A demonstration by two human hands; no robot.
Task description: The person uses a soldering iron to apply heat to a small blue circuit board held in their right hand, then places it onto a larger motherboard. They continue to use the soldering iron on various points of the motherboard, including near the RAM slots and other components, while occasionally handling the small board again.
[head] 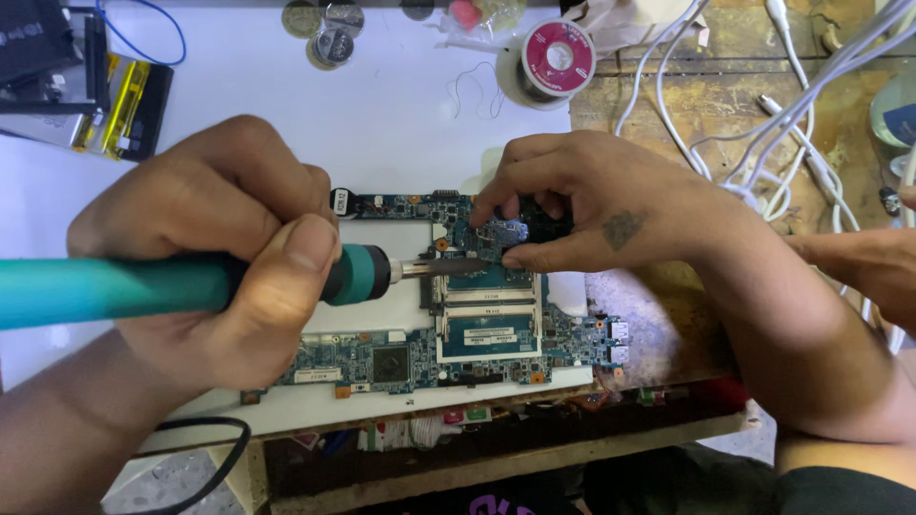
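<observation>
Left hand: nearest to us, our left hand [205, 253] has its fingers wrapped tight round the teal soldering iron [172, 284], thumb pressed along the grip.
Iron axis: its long axis runs left to right, almost level, with the metal tip [448, 269] pointing right.
Board: we see the blue circuit board [477, 329] lying flat on the white desk [382, 114], right of the left hand and under both hands.
Right hand: our right hand [582, 215] sits at the board's upper middle, fingers pinched together on a small dark part [506, 232].
Key relation: the tip ends just left of and a little below that pinch, so the right hand is nearer the part.
Around: a pink-labelled solder spool [555, 59] and white cables [763, 143] lie beyond.
</observation>
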